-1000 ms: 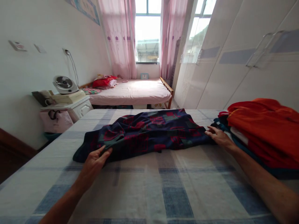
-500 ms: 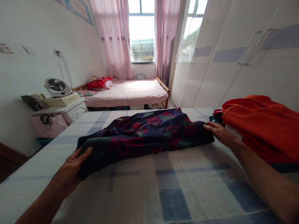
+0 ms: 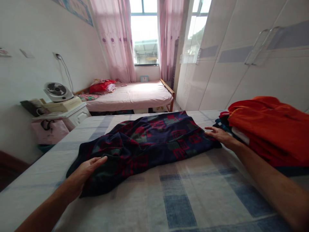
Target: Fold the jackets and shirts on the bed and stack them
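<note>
A dark navy garment [image 3: 154, 145] with red and green patches lies spread across the bed, its left part rumpled and its near edge slanting. My left hand [image 3: 84, 170] rests on the garment's left end, fingers stretched out over the cloth; some fingers are hidden. At the other end, my right hand [image 3: 220, 135] touches the garment's right edge with its fingers apart. Close beyond the right hand stands a stack of folded clothes [image 3: 270, 125], orange and red on top with darker cloth beneath.
The garment lies on a bed with a white and blue checked sheet [image 3: 178, 206]. Behind it stands a second bed [image 3: 135, 96] under the window. A fan [image 3: 58, 91] sits on a cabinet at left, beside a pink bag [image 3: 50, 130]. White wardrobe doors [image 3: 217, 77] line the right.
The garment's near edge has been let down onto the bed, and its left end spreads wider. My left hand has slid right onto the cloth; the right fingers have loosened from the edge.
</note>
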`<state>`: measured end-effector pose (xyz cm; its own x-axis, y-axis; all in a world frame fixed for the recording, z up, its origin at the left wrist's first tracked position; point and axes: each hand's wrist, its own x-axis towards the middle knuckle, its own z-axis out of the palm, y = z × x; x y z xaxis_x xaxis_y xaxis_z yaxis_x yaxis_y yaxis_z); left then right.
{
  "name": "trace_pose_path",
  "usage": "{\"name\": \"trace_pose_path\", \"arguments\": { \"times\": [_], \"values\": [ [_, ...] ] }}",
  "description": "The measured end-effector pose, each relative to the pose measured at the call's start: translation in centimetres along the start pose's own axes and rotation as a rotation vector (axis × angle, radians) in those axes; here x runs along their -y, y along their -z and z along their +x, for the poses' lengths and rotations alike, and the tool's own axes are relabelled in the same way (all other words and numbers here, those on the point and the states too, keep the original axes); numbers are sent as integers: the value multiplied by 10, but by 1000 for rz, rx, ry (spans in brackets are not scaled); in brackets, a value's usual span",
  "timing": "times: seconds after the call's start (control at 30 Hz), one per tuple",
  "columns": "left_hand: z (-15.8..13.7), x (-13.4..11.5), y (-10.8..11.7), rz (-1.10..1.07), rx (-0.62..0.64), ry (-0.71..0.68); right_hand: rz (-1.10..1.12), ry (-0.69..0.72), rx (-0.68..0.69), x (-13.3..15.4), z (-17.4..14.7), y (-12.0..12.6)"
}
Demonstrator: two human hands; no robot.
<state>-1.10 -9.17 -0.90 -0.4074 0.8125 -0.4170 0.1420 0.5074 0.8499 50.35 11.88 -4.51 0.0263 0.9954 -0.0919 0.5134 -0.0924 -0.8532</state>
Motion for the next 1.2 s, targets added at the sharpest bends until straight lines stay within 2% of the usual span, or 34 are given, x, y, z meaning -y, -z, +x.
{"name": "trace_pose_path", "arguments": {
  "times": [0.07, 0.1, 0.2, 0.27, 0.37, 0.47, 0.6, 0.73, 0.77, 0.83, 0.93, 1.03, 1.13, 1.2],
  "values": [
    [-2, -4, -6, -59, 51, -42, -204, 103, -49, 3, 3, 0],
    [-3, -3, -8, -58, 27, -112, -322, 200, -70, 4, 5, -1],
    [1, 8, -11, 103, -165, -435, -553, 510, -83, 3, 10, -8],
    [4, 18, -10, 219, -211, -536, -630, 586, -84, 1, 15, -15],
    [6, 24, -7, 250, -113, -485, -693, 583, -109, 3, 19, -25],
    [2, 18, -4, 200, -83, -411, -598, 611, -106, 12, 17, -25],
    [-4, 7, 1, 94, -63, -303, -420, 472, -58, 28, 6, -13],
    [-1, 4, 1, 42, -7, -185, -372, 384, -49, 39, 1, -3],
    [1, 5, 1, 57, -45, -208, -369, 365, -59, 41, 1, -3],
    [8, 10, 1, 158, -191, -355, -384, 323, -115, 41, 5, -5],
    [20, 25, 0, 511, -397, -617, -554, 273, -204, 30, 12, -13],
    [25, 39, -3, 857, -428, -705, -844, 253, -234, 16, 13, -24],
    [16, 40, -6, 1019, -468, -728, -952, 385, -339, 20, 8, -36],
    [5, 35, -8, 1068, -535, -778, -910, 519, -367, 43, 2, -48]
  ]
}}
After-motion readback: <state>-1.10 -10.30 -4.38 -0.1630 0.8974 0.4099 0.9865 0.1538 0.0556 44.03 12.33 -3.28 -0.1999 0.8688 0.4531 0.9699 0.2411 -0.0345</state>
